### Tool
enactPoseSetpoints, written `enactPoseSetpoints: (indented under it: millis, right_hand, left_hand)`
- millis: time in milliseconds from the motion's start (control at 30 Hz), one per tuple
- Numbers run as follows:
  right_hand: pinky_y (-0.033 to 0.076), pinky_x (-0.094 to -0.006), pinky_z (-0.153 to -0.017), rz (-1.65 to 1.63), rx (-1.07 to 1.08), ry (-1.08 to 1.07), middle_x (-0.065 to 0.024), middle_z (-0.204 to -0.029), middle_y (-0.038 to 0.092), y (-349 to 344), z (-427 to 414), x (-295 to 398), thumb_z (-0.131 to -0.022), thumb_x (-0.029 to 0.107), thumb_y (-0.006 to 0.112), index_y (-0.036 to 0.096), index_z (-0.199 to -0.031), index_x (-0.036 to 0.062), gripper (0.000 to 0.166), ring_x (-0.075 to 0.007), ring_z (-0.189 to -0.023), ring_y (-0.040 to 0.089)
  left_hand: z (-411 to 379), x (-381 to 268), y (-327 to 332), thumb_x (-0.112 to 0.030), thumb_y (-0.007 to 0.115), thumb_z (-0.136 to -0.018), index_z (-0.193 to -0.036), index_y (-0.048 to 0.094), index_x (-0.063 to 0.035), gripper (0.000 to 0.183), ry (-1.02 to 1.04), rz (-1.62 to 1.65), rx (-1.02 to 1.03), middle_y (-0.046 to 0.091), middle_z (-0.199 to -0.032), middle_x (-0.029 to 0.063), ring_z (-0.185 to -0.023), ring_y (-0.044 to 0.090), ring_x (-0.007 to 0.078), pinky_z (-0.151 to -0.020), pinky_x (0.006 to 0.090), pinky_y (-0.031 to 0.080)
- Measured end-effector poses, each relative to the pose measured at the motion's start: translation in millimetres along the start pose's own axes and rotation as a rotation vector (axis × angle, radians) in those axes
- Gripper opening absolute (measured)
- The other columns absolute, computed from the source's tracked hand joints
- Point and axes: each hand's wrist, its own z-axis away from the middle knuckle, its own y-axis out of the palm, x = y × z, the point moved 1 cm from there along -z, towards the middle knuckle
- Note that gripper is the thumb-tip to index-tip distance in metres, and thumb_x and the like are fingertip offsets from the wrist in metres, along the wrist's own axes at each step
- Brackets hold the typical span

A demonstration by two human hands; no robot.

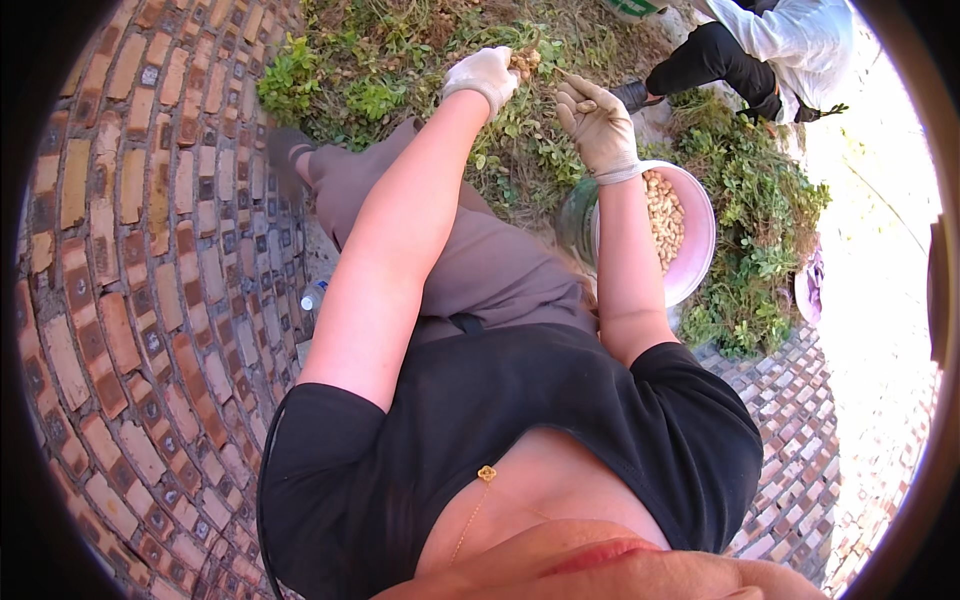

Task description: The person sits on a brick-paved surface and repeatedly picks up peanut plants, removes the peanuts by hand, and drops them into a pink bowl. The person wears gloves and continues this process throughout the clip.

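My left hand, in a pale knit work glove, grips a peanut plant by a clump of pods at its roots. Across from it, my right hand wears a soiled glove with its fingers curled. A small pale shape at those fingers may be a peanut pod, but I cannot tell. Below my right forearm stands a bucket with a pinkish inside and a green outer wall. Loose peanuts lie in it, partly hidden by the forearm.
Uprooted peanut plants cover the ground ahead, with more plants right of the bucket. A brick wall rises on my left, beside a plastic bottle. Another person sits at the upper right near a green-and-white container.
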Motion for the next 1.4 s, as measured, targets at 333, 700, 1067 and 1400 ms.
enactPoseSetpoints:
  millis: [333, 700, 1067, 1400]
  right_hand:
    - [0.047, -0.0268, -0.064, 1.312, -0.342, -0.413, -0.0054, -0.078, 0.062, 9.5, -42.7, -18.3, -0.081, 0.022, 0.072, 0.062, -0.099, -0.0010, 0.031, -0.0136, -0.069, 0.058]
    - [0.035, -0.0208, -0.044, 1.010, -0.182, 0.178, -0.0014, -0.066, 0.058, 63.2, 1.5, -21.7, -0.086, 0.030, 0.063, 0.063, -0.082, 0.0037, 0.027, -0.0072, -0.048, 0.046]
    - [0.043, -0.0199, -0.053, 0.510, -0.296, -0.134, -0.0008, -0.083, 0.056, -8.9, -7.3, 1.4, -0.089, 0.016, 0.061, 0.057, -0.110, -0.0023, 0.028, -0.0057, -0.061, 0.047]
    - [0.048, -0.0422, -0.079, 2.110, -0.149, -0.247, -0.0162, -0.098, 0.064, 17.8, -21.3, 9.4, -0.086, 0.024, 0.058, 0.065, -0.100, 0.0105, 0.021, -0.0346, -0.094, 0.061]
  left_hand:
    - [9.6, -11.2, 1.3, -0.030, 0.057, -0.083, -0.115, 0.059, -0.0107, 0.037, 0.116, -0.016, 0.061, 0.064, -0.111, 0.0130, -0.103, 0.062, 0.0316, -0.089, 0.0435, 0.048]
    - [-11.4, 14.9, 12.8, -0.025, 0.048, -0.088, -0.119, 0.059, -0.0142, 0.034, -0.012, 0.076, 0.032, 0.062, -0.115, 0.0136, -0.104, 0.060, 0.0332, -0.090, 0.0411, 0.048]
    - [-12.9, 17.9, 28.8, 0.000, 0.048, -0.084, -0.118, 0.055, -0.0038, 0.034, 0.288, 0.449, 0.257, 0.060, -0.094, 0.0007, -0.083, 0.051, 0.0112, -0.078, 0.0249, 0.043]
    - [-11.0, 21.9, 32.7, 0.007, 0.044, -0.082, -0.120, 0.054, -0.0016, 0.040, 0.229, 0.470, 0.423, 0.060, -0.098, 0.0008, -0.084, 0.049, 0.0087, -0.077, 0.0217, 0.041]
